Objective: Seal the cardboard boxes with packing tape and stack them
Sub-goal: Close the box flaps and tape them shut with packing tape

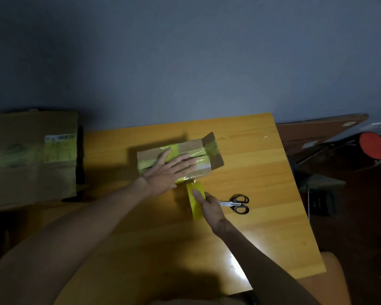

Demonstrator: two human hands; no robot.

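Lying near the middle of the wooden surface (pixel 251 172), the small cardboard box (pixel 193 146) has its top flaps folded down, with bands of yellow and clear tape running across them. The end flap (pixel 215 148) on its right side stands open and tilted upward.

The left hand (pixel 167 170) rests flat on the box top, its fingers (pixel 186 161) straight and spread, pressing down on the taped seam and grasping nothing.

A length of yellow packing tape (pixel 193 205) runs from the box's near edge down toward the person. The right hand (pixel 209 205) pinches this tape, with the thumb laid on its upper face and the other fingers curled beneath. Whether a roll sits under the hand cannot be told.

Just right of that hand, black-handled scissors (pixel 235 203) lie on the surface, blades pointing toward the hand.

Off the left edge of the surface sits a larger cardboard box (pixel 31 172), crossed by yellow tape and bearing a barcode label (pixel 59 137).

Beyond the right edge, in dim light, are a red round object (pixel 373 145) and a leaning brown board (pixel 317 133).
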